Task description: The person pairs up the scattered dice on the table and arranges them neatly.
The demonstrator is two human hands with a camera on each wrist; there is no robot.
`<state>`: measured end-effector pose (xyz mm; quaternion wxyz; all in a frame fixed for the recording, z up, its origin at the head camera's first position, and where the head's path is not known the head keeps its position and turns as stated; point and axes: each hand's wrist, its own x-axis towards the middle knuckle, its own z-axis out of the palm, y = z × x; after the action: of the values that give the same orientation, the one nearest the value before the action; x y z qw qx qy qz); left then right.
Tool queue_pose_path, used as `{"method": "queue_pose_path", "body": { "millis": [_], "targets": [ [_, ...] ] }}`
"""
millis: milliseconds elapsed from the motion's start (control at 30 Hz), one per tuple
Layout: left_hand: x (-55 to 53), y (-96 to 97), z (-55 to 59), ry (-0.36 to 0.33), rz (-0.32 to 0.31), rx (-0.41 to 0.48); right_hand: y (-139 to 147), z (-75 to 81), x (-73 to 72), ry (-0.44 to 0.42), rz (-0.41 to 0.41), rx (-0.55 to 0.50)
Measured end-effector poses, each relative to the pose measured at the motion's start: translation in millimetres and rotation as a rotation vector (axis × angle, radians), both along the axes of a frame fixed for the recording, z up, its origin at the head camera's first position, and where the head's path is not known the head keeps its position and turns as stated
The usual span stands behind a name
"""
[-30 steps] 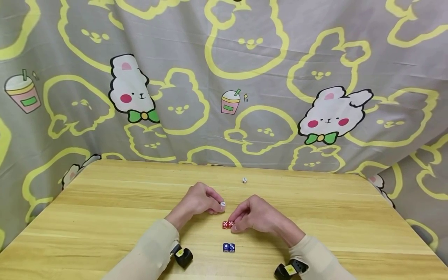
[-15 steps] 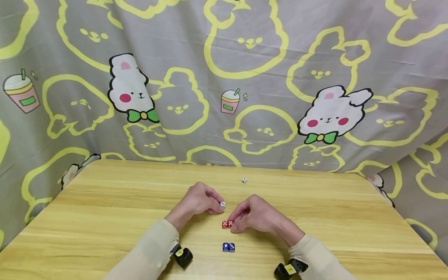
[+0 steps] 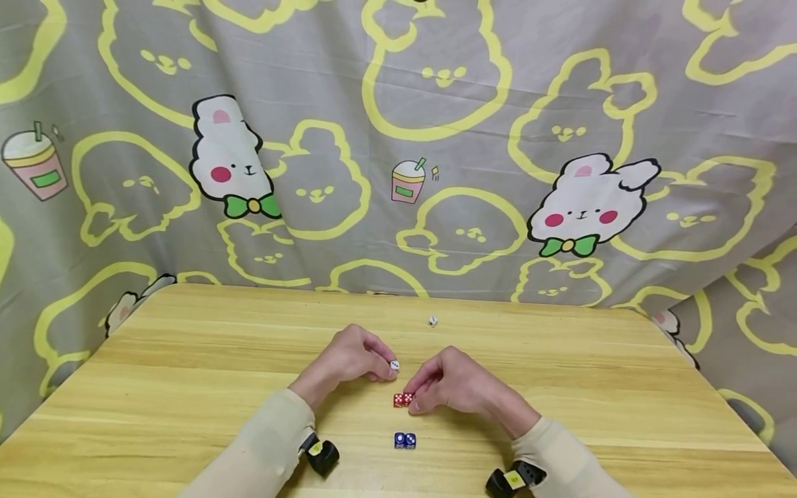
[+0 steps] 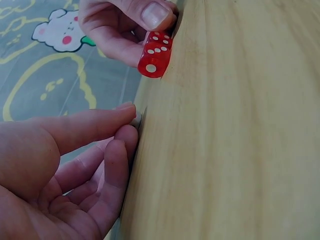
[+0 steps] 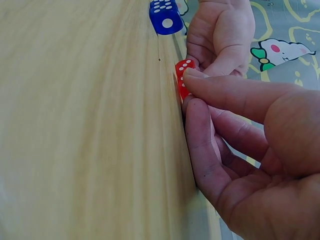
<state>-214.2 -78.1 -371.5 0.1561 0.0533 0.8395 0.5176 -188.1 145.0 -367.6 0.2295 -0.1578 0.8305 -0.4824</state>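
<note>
My left hand (image 3: 355, 354) pinches a white die (image 3: 395, 365) between thumb and fingertips, low at the wooden table; in the left wrist view the fingers hide most of that die. Just right of it and nearer to me, my right hand (image 3: 457, 382) pinches the right-hand one of two red dice (image 3: 398, 400) that sit side by side on the table. Closer to me two blue dice (image 3: 405, 440) stand side by side, touched by neither hand. The right wrist view shows a red die (image 5: 183, 75) at the thumb tip, with blue dice (image 5: 166, 19) beyond.
A second white die (image 3: 433, 321) lies alone toward the back of the wooden table (image 3: 218, 366). Behind the table's far edge hangs a grey patterned curtain (image 3: 336, 90). Each wrist wears a black strap-on camera.
The whole head view has shifted very slightly. Both hands keep their places and grips, and the white die in my left hand looks slightly tilted.
</note>
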Motion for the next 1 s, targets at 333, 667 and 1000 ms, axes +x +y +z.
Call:
{"method": "queue_pose_path", "body": {
  "millis": [333, 667, 1000],
  "targets": [
    [0.1, -0.1, 0.6, 0.003, -0.013, -0.009, 0.3, -0.6, -0.3, 0.009, 0.0, 0.004],
    [0.0, 0.1, -0.3, -0.003, -0.008, -0.017, 0.3, -1.0, -0.2, 0.014, 0.001, 0.012],
    [0.5, 0.0, -0.1, -0.01, -0.011, -0.018, -0.2, -0.8, -0.3, 0.01, 0.006, 0.005]
  ]
}}
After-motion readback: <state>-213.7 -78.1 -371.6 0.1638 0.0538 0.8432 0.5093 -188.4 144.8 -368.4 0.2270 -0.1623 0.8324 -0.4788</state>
